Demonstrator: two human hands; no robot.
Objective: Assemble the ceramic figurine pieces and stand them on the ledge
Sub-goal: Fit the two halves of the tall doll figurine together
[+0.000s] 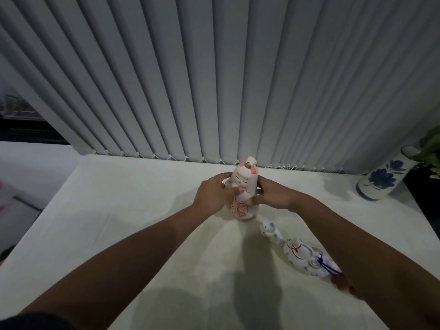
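A pink and white ceramic figurine [245, 179] with a painted face, red ears and a pink flower on its body stands upright on the white ledge [133, 210]. My left hand [214, 194] grips its left side, thumb across the front. My right hand [269, 192] holds its right side. To the right, a small white and grey figurine piece [270, 231] lies on the ledge. Behind my right forearm lies a larger white piece [307, 257] with red and blue cords.
Grey vertical blinds [214, 79] close off the back of the ledge. A white vase with blue flowers [383, 178] and a green plant [431, 151] stand at the far right. A dark window opening [21, 120] shows at the left.
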